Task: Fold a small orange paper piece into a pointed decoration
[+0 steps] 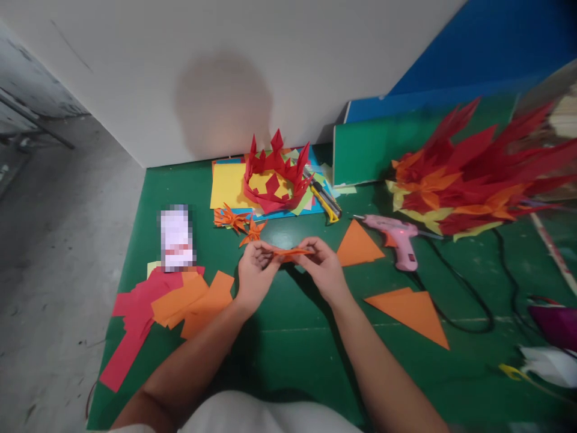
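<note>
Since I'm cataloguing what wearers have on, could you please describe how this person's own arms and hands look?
The left hand and right hand are bare: no gloves, watch or bracelet can be seen. The left forearm and right forearm are bare too, with no sleeve over them. A white garment shows at the picture's bottom edge; its sleeve length is unclear.

The left hand (258,273) and right hand (323,267) pinch folded orange paper (291,253) between them above a green table (288,361). Beyond them, a red paper crown (273,184) stands on coloured sheets (228,186), with orange flowers (254,231) at its front left. A pink glue gun (402,231) and 2 groups of orange triangles (358,246) lie right, paper strips (139,300) left.
</note>
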The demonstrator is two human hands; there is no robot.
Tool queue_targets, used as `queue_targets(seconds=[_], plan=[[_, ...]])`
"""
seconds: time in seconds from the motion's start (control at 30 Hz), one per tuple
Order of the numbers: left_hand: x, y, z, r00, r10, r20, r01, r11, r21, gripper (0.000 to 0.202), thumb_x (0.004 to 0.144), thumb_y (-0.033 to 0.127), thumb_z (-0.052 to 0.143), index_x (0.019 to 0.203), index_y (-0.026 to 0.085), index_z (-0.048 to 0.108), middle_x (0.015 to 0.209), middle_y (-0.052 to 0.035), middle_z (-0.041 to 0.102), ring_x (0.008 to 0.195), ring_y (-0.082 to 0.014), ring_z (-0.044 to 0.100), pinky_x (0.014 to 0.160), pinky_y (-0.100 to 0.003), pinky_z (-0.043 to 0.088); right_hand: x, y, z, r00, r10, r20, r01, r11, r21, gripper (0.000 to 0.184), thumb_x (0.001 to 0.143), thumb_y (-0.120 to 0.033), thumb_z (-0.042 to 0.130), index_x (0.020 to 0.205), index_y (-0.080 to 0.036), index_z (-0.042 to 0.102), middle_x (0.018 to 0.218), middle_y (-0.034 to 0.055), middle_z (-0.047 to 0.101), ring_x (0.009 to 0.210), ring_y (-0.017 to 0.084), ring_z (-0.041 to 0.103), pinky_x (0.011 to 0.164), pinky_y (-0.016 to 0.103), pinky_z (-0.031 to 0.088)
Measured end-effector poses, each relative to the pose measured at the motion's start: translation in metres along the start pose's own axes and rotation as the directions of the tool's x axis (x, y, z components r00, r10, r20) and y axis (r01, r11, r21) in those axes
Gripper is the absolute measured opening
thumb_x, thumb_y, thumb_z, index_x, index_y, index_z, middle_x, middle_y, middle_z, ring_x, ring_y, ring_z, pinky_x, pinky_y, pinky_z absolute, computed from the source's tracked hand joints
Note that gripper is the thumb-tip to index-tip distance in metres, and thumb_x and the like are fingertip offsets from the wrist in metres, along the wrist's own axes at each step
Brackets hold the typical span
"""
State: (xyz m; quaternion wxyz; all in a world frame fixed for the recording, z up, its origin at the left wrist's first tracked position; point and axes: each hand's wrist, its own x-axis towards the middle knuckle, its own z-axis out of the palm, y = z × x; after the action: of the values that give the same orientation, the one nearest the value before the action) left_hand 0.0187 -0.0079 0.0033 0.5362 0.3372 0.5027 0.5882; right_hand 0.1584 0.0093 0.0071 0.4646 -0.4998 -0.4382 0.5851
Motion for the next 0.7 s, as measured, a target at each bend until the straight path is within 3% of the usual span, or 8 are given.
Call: queue_targets(seconds=[0.13,0.27,0.53,0.7], plan=[[0.0006,-0.0017,-0.0017,1.0,0.009,0.025,-0.009,1.0,0.013,0.028,0.067,0.029,0.075,0.084,0.017,0.056,0.078,-0.0024,0.065,0.076,-0.0121,0.066,0.072,-0.025,0.055,0.0009,0.0021,-0.0022,1.0,-0.01,0.027,0.01,1.0,-0.02,0.03,0.067,-0.038,0.074,0.086,-0.022,0.057,0.072,-0.0025,0.06,0.065,0.012,0.057,0.062,0.025,0.047],[0.0008,-0.0024,-0.0034,0.998,0.016,0.06,-0.021,0.996,0.087,0.024,0.07,0.03,0.073,0.087,0.016,0.065,0.084,-0.0056,0.067,0.077,-0.0136,0.066,0.071,-0.026,0.056,0.0013,0.002,-0.0031,0.999,-0.03,0.03,0.033,0.995,-0.09,0.025,0.068,-0.04,0.073,0.078,-0.021,0.059,0.073,-0.0009,0.06,0.066,0.013,0.057,0.062,0.026,0.047],[-0.0009,-0.0015,-0.003,0.993,-0.024,0.119,0.009,0.992,0.126,0.012,0.071,0.025,0.069,0.079,0.016,0.069,0.081,-0.0047,0.068,0.075,-0.0138,0.066,0.072,-0.027,0.056,-0.001,-0.0008,-0.0013,0.997,-0.043,0.062,0.052,0.989,-0.14,0.026,0.069,-0.043,0.072,0.075,-0.021,0.059,0.069,-0.0011,0.059,0.063,0.013,0.056,0.061,0.027,0.047],[-0.0002,-0.0022,-0.0009,0.995,-0.083,0.052,0.079,0.995,0.065,0.016,0.069,0.028,0.07,0.078,0.016,0.067,0.076,-0.0031,0.07,0.07,-0.014,0.066,0.069,-0.028,0.056,-0.0027,-0.0034,0.0027,0.997,-0.044,0.07,0.051,0.994,-0.095,0.029,0.07,-0.047,0.071,0.083,-0.023,0.06,0.073,-0.0006,0.061,0.067,0.014,0.058,0.065,0.028,0.05]])
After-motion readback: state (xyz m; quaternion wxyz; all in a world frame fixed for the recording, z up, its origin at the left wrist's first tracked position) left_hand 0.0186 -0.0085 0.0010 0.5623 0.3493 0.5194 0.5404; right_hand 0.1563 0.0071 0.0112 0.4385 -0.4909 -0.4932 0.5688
